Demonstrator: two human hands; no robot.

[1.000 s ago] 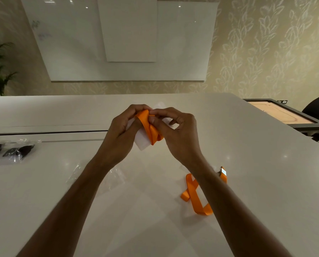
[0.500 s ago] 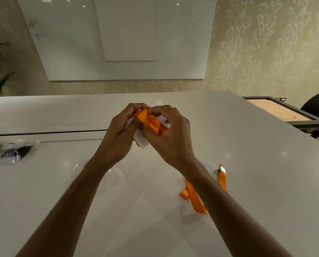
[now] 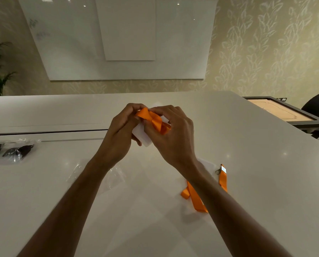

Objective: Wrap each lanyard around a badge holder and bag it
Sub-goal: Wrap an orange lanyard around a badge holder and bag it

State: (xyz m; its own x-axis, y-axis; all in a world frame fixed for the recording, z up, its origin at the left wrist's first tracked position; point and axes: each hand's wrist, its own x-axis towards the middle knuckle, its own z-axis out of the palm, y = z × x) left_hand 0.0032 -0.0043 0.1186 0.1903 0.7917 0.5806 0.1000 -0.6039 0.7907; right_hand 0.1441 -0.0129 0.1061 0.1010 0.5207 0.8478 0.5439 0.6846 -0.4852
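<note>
Just now both hands (image 3: 121, 132) (image 3: 173, 134) pinch the orange lanyard (image 3: 155, 120) against the badge holder (image 3: 145, 140).

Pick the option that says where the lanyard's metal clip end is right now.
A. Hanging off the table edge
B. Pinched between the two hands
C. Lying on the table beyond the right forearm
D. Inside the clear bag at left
C: the metal clip lies on the table, at the end of the orange lanyard trailing from the hands.
</note>
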